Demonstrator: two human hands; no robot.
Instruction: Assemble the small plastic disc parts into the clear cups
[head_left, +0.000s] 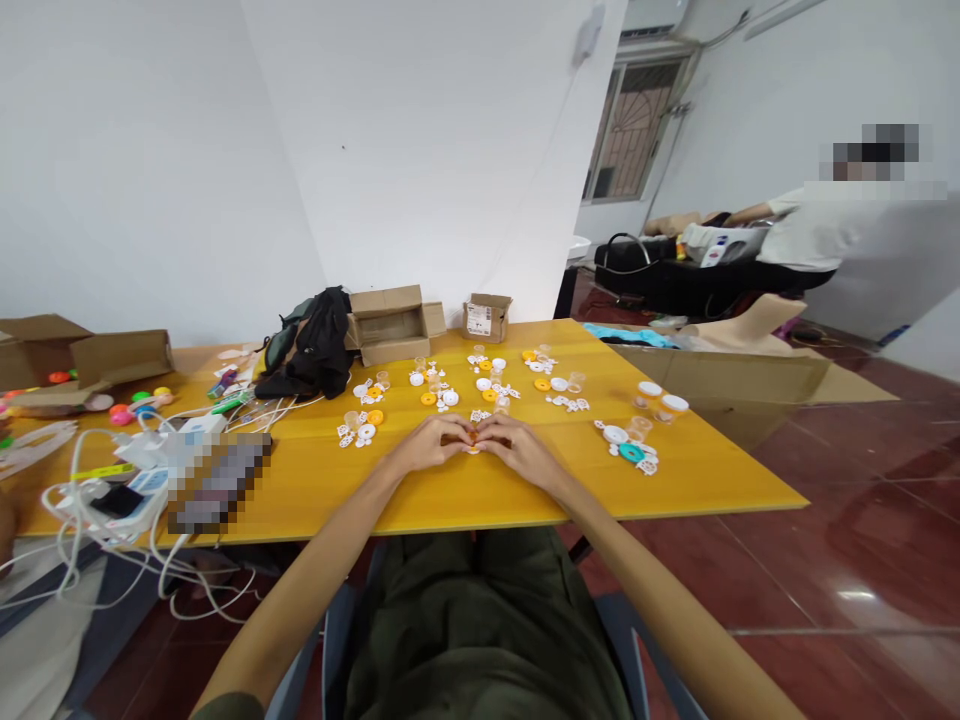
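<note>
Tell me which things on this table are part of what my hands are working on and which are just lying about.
In use:
left hand and right hand, together on a small orange part
sets of white and orange parts
small clear cups
teal ring

Lying about:
black bag
cardboard boxes
white cables
coloured toys

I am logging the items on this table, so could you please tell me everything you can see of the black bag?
The black bag lies slumped at the back of the yellow table, left of an open cardboard box. It looks like soft dark fabric, crumpled, with a greenish part on its left side. White cables run along the table at its front edge. Neither hand touches it.
</note>
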